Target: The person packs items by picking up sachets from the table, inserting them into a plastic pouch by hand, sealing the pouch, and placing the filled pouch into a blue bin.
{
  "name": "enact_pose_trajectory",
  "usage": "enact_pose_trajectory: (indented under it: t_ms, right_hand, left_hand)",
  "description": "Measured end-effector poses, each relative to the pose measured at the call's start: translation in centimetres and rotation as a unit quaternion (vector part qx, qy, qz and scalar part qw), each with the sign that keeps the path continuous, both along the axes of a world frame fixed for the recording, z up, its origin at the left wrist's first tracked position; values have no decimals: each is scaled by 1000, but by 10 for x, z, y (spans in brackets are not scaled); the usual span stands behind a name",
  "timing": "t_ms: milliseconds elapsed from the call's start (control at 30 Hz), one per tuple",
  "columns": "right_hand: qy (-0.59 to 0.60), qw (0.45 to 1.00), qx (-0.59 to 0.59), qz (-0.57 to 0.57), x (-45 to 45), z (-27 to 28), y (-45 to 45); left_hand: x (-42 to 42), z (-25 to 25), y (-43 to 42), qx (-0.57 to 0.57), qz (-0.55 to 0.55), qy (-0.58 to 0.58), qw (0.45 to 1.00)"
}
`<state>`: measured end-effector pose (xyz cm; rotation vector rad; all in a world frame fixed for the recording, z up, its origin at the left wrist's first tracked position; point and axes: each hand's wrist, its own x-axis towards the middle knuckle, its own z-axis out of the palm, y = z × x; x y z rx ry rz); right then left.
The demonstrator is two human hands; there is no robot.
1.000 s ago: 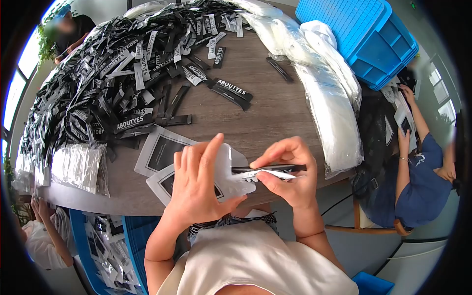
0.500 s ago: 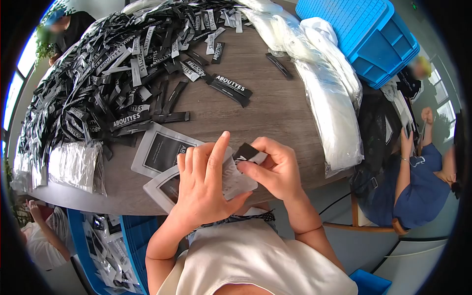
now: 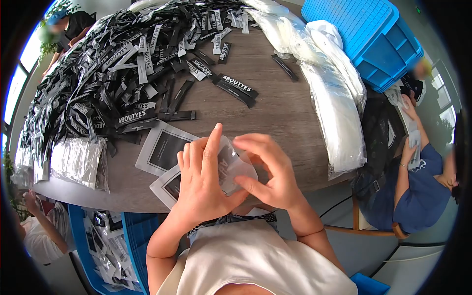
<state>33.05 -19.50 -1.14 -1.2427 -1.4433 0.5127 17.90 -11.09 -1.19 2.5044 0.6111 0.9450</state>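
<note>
A translucent plastic pouch (image 3: 230,169) with faint lettering is held upright by my left hand (image 3: 199,184), whose index finger points up along its front. My right hand (image 3: 273,172) is at the pouch's right edge, thumb against it and fingers curved apart, with no sachet visible between them. Under and beside my left hand lie two flat pouches with black labelled fronts, the farther pouch (image 3: 169,147) and the nearer pouch (image 3: 164,187). Several black sachets marked ABOUTYES (image 3: 236,88) lie loose ahead of my hands.
A large heap of black sachets (image 3: 123,73) covers the table's left and back. Bundled clear bags (image 3: 334,123) line the right, near a blue crate (image 3: 368,39). A blue bin (image 3: 132,246) with packed pouches stands below left. Other people sit around the table, one in blue (image 3: 413,182).
The black sachet in my right hand is out of sight now, and those fingers have spread apart. The view has shifted slightly. The person at right has raised a clear bag.
</note>
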Motion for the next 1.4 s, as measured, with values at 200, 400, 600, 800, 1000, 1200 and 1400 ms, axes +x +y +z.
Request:
enact_pose_trajectory:
  t_ms: [200,400,600,800,1000,1200,1400]
  right_hand:
    - [-27,994,-60,90,5,-6,1]
    - [-1,994,-64,88,16,-4,0]
    - [219,975,-18,-27,-14,6,8]
    - [183,980,-69,35,4,-20,-1]
    - [289,956,-27,46,-9,-23,-2]
    - [226,974,-6,21,-11,-24,-1]
    - [257,961,-41,-89,-15,-27,0]
  left_hand:
    - [-1,4,-3,-25,-15,-15,999]
    - [-27,-10,21,-351,4,-117,929]
    - [-28,-11,18,-376,36,-225,898]
    - [-27,-16,6,-400,-12,-227,888]
    - [-15,-2,-10,-278,-52,-209,936]
    - [-19,-12,-13,-268,-54,-250,929]
    - [-22,-26,-6,-285,-64,-332,897]
